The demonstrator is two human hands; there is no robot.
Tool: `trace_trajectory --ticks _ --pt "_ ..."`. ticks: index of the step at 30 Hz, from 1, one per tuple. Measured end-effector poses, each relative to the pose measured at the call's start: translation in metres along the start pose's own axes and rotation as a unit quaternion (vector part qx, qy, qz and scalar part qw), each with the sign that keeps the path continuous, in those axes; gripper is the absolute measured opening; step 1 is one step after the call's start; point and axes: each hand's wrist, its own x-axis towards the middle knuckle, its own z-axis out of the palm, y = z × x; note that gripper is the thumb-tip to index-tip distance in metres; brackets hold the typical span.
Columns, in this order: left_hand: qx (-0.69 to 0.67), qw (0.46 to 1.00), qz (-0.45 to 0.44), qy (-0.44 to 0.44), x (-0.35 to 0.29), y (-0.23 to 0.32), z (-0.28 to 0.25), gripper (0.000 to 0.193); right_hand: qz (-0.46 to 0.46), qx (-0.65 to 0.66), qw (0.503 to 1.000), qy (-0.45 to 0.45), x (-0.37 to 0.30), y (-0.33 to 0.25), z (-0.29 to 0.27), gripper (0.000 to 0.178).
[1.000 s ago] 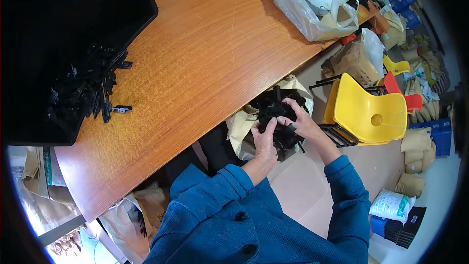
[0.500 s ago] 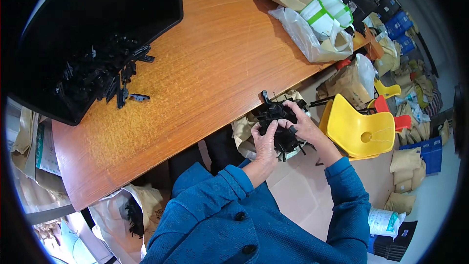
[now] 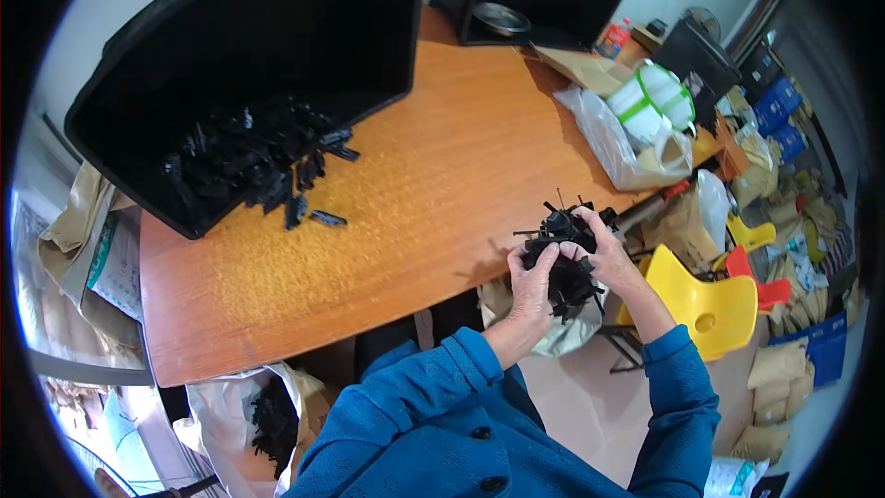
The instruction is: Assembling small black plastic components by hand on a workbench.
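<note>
Between my hands is a spiky cluster of small black plastic parts [image 3: 573, 288], with thin pins sticking out; their exact kind is unclear. My left hand [image 3: 529, 293] pinches a dark piece at the cluster's near left side, thumb on top. My right hand [image 3: 604, 254] curls around the right side, with its fingertips near my left thumb. The cluster is held at the table's front edge, over a paper bag [image 3: 564, 341] with a pale lining. It hides much of the bag's opening. Loose black plastic parts [image 3: 244, 161] lie heaped at the mouth of a black bin [image 3: 304, 28].
The wooden table [image 3: 406, 212] spans the middle. A white-and-green bucket [image 3: 645, 97] in clear plastic stands at its far right. Yellow chairs [image 3: 705, 304] are close to my right arm. At lower left, a lined bag [image 3: 217, 415] contains more black parts.
My view has shifted, so the table and bin sit lower and further right. Both hands have risen from the bag with the black cluster, which now overlaps the table edge.
</note>
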Motion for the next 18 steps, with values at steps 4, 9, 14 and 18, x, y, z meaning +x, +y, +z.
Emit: trace_trajectory --ticks 4,9,14,18 --pt "-0.057 0.996 0.059 -0.024 0.04 0.059 0.007 0.049 -0.079 0.036 0.996 -0.027 0.08 0.0 0.026 0.065" --pt "-0.077 0.988 0.129 -0.048 0.122 0.138 -0.022 0.051 -0.158 0.032 0.986 -0.043 0.184 -0.032 0.084 0.057" --pt "0.114 0.977 0.18 -0.026 0.16 0.193 -0.033 0.051 -0.097 -0.069 0.987 -0.106 0.254 -0.04 0.102 0.045" --pt "0.306 0.943 0.119 0.051 0.157 0.227 -0.043 0.055 -0.017 -0.064 0.987 -0.146 0.258 -0.087 0.099 0.042"
